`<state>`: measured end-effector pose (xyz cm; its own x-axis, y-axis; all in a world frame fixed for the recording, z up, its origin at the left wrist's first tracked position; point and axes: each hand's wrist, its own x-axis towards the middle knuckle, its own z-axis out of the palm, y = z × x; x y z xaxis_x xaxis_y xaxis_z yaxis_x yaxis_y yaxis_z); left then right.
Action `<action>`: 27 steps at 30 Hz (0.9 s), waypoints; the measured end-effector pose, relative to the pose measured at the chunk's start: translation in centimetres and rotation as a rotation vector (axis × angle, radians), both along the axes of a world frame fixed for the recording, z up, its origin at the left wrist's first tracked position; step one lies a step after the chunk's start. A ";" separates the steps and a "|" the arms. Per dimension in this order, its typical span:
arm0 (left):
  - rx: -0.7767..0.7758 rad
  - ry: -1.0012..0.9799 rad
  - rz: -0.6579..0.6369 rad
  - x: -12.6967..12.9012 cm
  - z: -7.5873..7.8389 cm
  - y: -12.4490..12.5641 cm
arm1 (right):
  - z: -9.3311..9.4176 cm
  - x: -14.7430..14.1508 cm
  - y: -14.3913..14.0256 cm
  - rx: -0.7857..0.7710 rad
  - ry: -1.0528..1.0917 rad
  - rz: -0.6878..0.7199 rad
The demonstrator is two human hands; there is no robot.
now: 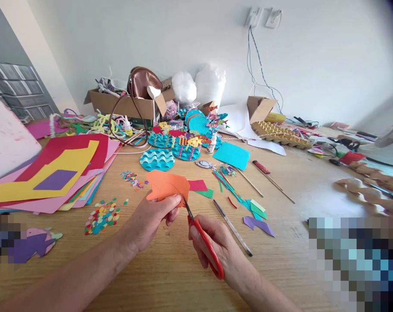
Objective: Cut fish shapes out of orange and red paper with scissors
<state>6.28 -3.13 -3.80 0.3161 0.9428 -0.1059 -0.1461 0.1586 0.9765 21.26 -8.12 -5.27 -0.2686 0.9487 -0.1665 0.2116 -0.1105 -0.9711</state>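
Scissors (207,243) held in the right hand (217,237), fingers wrapped around the red handles, blades (189,211) aimed away from the body and leftward. Orange paper (165,184) just ahead and to the left of that grip, apparently lifted off the table (170,281), nearer to the left hand (157,211) and caught there in a narrow pinch at its near edge, thumb on top, fingers curled below. Key relation, as judged from here: blade tips against the right-hand end of the paper, right beside the left thumb tip, with little room between metal and skin. Gap between the blades too slim to judge; equally unclear, any part of a blade under the sheet. Long axis of the scissors on a slant, from handle loops at lower right, close to the body, up to tips at upper left. Long axis of the paper more nearly crosswise, left to right, with a slight drop toward the right, so at an angle to the blades rather than in line with them. Wavy, notched end of the paper pointing left, away from the scissors; plainer end facing right, toward the blades. Faint lines on its surface, too fine to follow fully. Just past that right end, red paper (198,185) and green paper (205,193) on the table; beside the right hand, a pen (232,227) lying aslant, near end toward the right.
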 end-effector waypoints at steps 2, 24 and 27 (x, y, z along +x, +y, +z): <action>-0.005 -0.012 0.001 0.0 0.0 0.0 | -0.1 0.0 -0.1 0.002 0.000 0.000; -0.039 -0.014 -0.033 -0.3 0.2 -0.3 | 0.4 0.0 -0.1 -0.004 -0.001 0.030; -0.044 -0.028 -0.044 -0.4 0.0 -0.2 | 0.5 0.0 -0.1 0.003 -0.004 0.034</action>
